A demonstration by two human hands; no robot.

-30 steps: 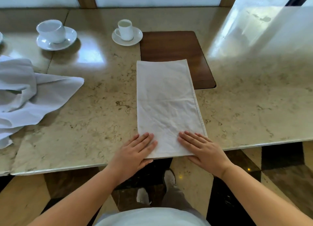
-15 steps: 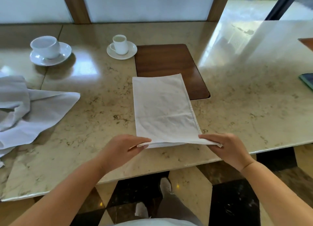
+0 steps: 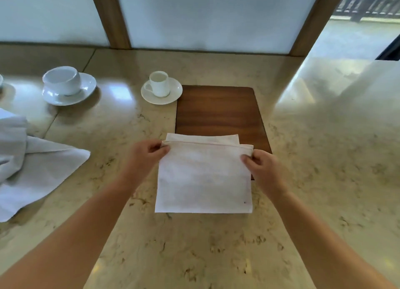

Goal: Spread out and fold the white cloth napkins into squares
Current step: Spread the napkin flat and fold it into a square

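Note:
A white cloth napkin point(image 3: 203, 180) lies on the marble table point(image 3: 324, 169), doubled over into a near square, its far part resting on a brown wooden mat point(image 3: 218, 109). My left hand point(image 3: 145, 156) pinches the top layer's far left corner. My right hand point(image 3: 262, 167) pinches the far right corner. The top layer's hemmed edge sits just short of the lower layer's far edge, which shows as a thin strip. A heap of loose white napkins point(image 3: 32, 165) lies at the left.
A small white cup on a saucer point(image 3: 161, 89) stands just left of the mat's far corner. A wider white cup and saucer point(image 3: 67, 85) stands at the far left. Frosted panels with wooden posts run along the table's far side.
Both hands took the napkin's near corners and carried them away from me, folding the long rectangle over itself into a near square. The camera leaned forward over the table.

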